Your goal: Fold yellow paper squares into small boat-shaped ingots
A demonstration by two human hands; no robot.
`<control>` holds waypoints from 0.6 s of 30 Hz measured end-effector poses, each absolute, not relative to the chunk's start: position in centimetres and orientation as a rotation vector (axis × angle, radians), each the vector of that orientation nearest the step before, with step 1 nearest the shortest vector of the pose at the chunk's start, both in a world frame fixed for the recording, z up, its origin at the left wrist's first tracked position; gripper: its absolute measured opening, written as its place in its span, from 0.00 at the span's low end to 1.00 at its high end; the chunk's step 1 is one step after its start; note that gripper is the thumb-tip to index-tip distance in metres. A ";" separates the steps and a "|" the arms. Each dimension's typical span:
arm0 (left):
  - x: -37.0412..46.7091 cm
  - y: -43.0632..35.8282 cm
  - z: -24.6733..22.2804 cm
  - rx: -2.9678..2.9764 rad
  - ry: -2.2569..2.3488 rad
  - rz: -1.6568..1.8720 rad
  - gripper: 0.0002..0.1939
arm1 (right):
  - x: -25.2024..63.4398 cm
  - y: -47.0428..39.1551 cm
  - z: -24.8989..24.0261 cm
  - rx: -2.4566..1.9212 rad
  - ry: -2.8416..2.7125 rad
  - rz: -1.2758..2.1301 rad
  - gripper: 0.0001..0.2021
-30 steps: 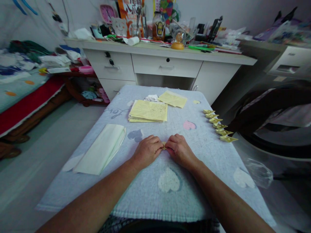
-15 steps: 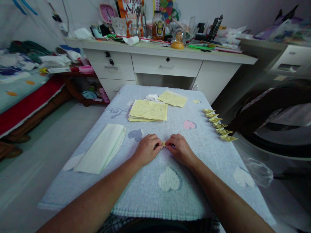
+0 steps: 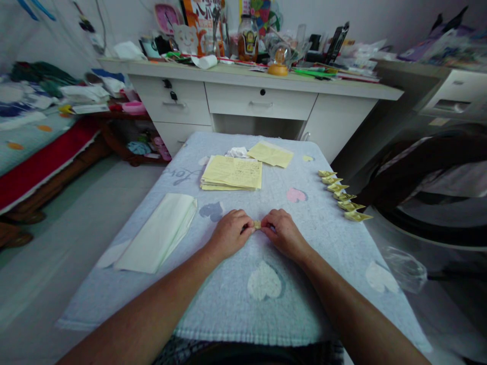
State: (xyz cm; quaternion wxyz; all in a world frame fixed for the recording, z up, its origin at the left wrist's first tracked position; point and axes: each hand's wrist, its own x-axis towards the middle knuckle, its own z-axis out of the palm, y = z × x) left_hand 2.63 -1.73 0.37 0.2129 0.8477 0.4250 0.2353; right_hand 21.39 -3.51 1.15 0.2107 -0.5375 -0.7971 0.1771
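A small folded piece of yellow paper (image 3: pixel 257 224) is pinched between my two hands, low over the middle of the table; most of it hides behind the fingers. My left hand (image 3: pixel 231 230) grips its left end with thumb and fingers closed. On the other end my right hand (image 3: pixel 283 232) is closed in the same way. Beyond the hands lies a stack of yellow paper (image 3: pixel 232 173) with writing on it. Several folded yellow paper boats (image 3: pixel 348 206) stand in a row along the table's right edge.
Left of my hands lies a folded pale sheet (image 3: pixel 158 235). Loose yellow sheets (image 3: pixel 271 154) and a crumpled white tissue (image 3: pixel 238 152) rest behind the stack. A patterned blue cloth (image 3: pixel 213 304) covers the table. A cluttered white desk (image 3: pixel 262 101) stands beyond, a front-loading washer (image 3: pixel 437 182) at right.
Both hands stay in nearly the same place, holding the folded yellow paper. Slightly more of the paper shows between the fingertips; the camera view has shifted a little.
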 end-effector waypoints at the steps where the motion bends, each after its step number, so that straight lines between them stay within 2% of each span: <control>1: 2.6 -1.7 0.4 2.351 1.179 0.653 0.07 | 21.3 -3.5 1.2 -1.511 -2.222 0.491 0.03; 18: 3.0 -1.7 0.3 2.357 1.309 0.655 0.06 | 20.8 -3.1 1.8 -1.686 -2.231 0.518 0.08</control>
